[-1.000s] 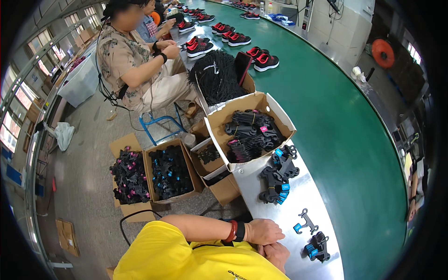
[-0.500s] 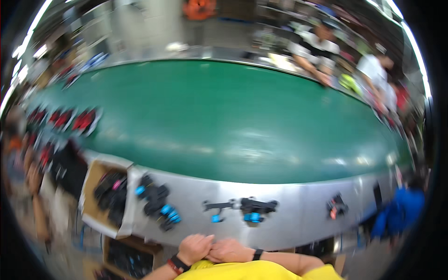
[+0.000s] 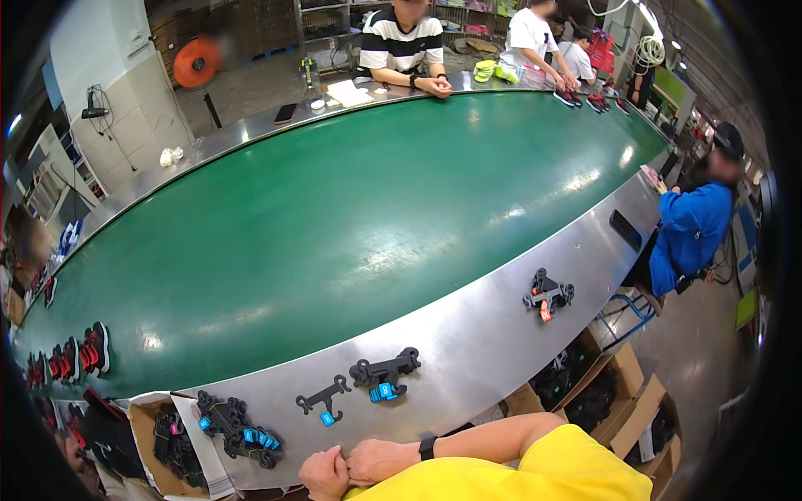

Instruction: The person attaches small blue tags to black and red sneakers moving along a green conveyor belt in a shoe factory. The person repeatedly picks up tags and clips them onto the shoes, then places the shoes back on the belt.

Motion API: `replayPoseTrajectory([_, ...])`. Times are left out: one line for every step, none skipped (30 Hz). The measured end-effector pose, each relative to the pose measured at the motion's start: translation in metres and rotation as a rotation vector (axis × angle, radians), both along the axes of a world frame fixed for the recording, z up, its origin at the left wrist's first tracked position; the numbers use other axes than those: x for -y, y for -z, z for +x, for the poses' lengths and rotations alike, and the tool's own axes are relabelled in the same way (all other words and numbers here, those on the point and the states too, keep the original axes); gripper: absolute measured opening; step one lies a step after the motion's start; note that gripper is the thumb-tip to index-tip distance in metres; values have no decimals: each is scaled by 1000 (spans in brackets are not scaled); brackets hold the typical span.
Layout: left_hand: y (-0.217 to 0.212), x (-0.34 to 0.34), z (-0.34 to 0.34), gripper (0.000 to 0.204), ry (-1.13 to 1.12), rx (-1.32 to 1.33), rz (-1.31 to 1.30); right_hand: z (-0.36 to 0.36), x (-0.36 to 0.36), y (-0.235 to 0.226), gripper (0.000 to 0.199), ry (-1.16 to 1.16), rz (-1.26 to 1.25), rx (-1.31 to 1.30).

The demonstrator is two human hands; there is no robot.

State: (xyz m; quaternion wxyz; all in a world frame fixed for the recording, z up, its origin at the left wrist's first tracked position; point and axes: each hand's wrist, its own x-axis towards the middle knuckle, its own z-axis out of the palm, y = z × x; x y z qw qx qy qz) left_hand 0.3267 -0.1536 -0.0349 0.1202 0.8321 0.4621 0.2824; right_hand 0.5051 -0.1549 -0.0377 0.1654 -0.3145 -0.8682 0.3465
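Observation:
My left hand (image 3: 324,474) and my right hand (image 3: 376,461) rest side by side and touching at the near edge of the metal ledge. Both have curled fingers, and nothing shows in either. Just beyond them lies a single black plastic shoe hanger (image 3: 322,398) with a blue tag. To its right is a small stack of similar hangers (image 3: 384,373), also blue-tagged. A larger heap of black hangers (image 3: 238,428) sits left of my hands. Farther right along the ledge, a few hangers (image 3: 548,296) carry orange tags.
A green conveyor belt (image 3: 334,225) runs beyond the metal ledge (image 3: 468,351). Red-and-black shoes (image 3: 98,347) stand on it at left. Boxes of black items (image 3: 175,442) flank me. A person in blue (image 3: 697,221) sits at right; one in stripes (image 3: 403,46) leans on the far side.
My view has swung to the right and tilted, bringing the person in blue and the far-right shoes more into sight. My hands stay together; the hangers keep their places on the ledge.

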Motion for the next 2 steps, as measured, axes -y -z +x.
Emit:
replayPoseTrajectory([0, 0, 0, 20, -2, -7, -3, -1, 1, 2, 29, -6, 14, -5])
replayPoseTrajectory([-1, -1, 1, 20, 11, -7, -2, -1, 1, 5, 29, -8, 30, -6])
